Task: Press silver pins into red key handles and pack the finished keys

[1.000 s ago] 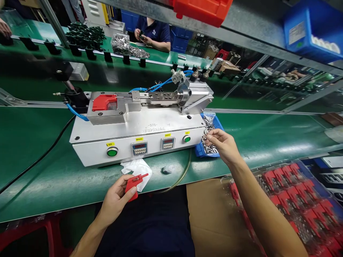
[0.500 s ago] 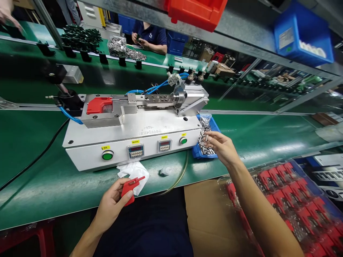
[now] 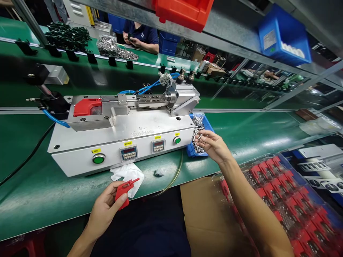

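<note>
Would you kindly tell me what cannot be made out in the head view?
All in the head view:
Red plastic piece: one end, covered by the left hand.
Blue bin of metal pins: one side, hidden behind the white machine.
Digital timer nearer the left hand: figures, too small and blurred.
Yellow label above it: wording, too small.
Overhead red bin: top, cut off by the upper edge.

the green table point(image 3: 238, 130) carries a long white machine point(image 3: 118, 137). at the machine's right end sits a blue bin point(image 3: 209, 127) of metal pins point(image 3: 197, 124); in front lie a crumpled white wipe point(image 3: 126, 171), a small bottle point(image 3: 160, 172) and a pale hose point(image 3: 178, 172), and to the left a black cable point(image 3: 36, 150).
</note>
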The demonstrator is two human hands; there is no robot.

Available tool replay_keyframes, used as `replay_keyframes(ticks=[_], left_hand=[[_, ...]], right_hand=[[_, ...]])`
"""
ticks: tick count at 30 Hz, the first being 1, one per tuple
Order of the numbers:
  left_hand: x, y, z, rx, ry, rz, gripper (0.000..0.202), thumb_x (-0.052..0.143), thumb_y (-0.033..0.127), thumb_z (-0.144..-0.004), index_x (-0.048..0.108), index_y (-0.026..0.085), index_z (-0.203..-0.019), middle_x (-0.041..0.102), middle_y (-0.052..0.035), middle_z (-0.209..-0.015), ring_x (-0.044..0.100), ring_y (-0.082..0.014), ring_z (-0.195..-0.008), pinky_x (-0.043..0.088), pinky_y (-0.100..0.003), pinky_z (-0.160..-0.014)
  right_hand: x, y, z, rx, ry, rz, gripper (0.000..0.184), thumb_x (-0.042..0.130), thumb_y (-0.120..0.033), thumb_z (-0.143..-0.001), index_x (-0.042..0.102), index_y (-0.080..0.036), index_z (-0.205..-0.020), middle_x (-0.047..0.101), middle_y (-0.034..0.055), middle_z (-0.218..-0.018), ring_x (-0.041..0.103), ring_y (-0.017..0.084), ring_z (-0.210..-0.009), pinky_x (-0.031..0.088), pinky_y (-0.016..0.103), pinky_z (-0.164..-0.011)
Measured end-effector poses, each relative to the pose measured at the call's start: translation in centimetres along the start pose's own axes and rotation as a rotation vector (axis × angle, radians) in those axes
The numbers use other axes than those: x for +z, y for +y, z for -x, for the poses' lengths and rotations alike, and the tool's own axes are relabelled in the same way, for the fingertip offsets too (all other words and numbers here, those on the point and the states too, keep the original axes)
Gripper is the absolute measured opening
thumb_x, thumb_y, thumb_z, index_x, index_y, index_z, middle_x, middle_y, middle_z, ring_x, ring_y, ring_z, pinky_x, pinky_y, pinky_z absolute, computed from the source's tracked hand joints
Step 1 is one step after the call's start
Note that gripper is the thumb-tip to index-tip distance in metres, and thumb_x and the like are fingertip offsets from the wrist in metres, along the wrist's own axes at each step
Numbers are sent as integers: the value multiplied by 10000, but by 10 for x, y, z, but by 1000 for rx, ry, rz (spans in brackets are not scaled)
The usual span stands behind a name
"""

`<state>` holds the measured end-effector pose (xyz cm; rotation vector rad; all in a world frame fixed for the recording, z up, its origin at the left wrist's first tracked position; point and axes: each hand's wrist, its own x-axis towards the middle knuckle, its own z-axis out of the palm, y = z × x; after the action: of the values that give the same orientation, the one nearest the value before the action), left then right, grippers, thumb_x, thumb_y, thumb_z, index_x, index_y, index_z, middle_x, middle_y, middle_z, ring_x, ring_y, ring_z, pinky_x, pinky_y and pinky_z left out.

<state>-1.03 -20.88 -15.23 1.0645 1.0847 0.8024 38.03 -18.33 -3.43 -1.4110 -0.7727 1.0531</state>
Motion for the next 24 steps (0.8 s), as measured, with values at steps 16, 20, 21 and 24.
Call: replay_keyframes(ticks=[16, 20, 21, 24], left_hand=[[-8, -11, -4, 4, -42, 16, 409, 782, 523, -859, 692, 214, -1112, 719, -40, -919, 666, -198, -830, 566, -260, -738], [-15, -20, -9, -22, -104, 25, 405, 802, 502, -852, 691, 214, -1114, 734, -53, -974, 682, -204, -846, 579, -262, -732], [-15, -22, -10, -19, -101, 30, 398, 797, 496, -859, 688, 217, -1121, 734, -52, -983, 682, -202, -853, 578, -260, -737], [-10, -22, -10, 4, -98, 58, 373, 779, 485, -884, 681, 220, -1128, 728, -46, -977, 675, -194, -855, 567, -253, -746]], right_hand=[[17, -4, 3, -20, -38, 52, 370, 1022, -331, -485, 808, -267, -779, 693, -19, -769, 650, 130, -718, 571, 282, -664], [24, -11, 4, -32, -86, 58, 439, 1020, -333, -506, 819, -286, -893, 673, -29, -793, 615, 112, -686, 540, 256, -617], [26, -13, 4, -34, -97, 68, 429, 1019, -340, -512, 816, -283, -886, 671, -28, -789, 611, 112, -681, 537, 257, -617], [33, -18, 3, -47, -129, 122, 365, 1005, -387, -553, 795, -264, -824, 676, -10, -766, 617, 133, -686, 547, 290, -656]])
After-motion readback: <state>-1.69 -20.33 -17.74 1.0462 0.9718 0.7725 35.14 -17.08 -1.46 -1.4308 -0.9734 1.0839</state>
